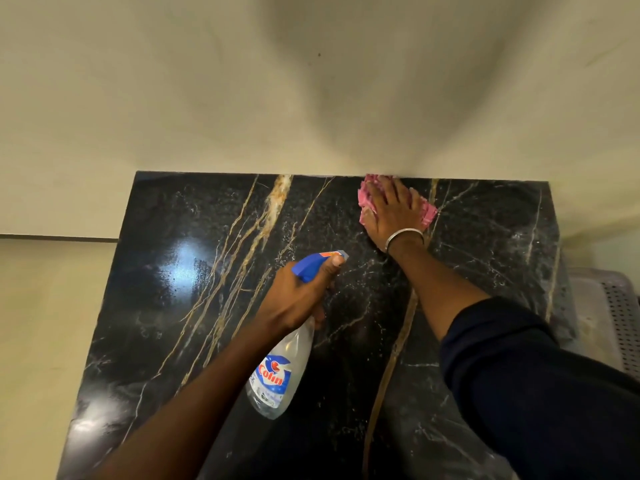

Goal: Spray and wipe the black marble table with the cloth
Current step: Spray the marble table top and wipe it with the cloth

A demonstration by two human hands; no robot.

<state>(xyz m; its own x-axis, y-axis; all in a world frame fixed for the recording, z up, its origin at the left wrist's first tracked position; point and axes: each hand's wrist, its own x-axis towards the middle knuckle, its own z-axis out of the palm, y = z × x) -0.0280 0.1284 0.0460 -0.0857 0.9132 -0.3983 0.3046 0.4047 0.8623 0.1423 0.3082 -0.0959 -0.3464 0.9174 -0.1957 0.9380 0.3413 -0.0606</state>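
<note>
The black marble table (180,306), veined with gold and white, fills the lower half of the view and stands against a cream wall. My right hand (393,211) lies flat with straight fingers on a pink cloth (427,213) at the table's far edge, touching the wall. My left hand (299,296) grips the neck of a clear spray bottle (277,372) with a blue trigger head, held above the middle of the table, nozzle pointing away from me. Fine droplets speckle the marble around the bottle.
A cream wall (242,98) rises directly behind the table. A pale perforated plastic basket (609,306) stands beside the table's right edge. The floor lies to the left of the table.
</note>
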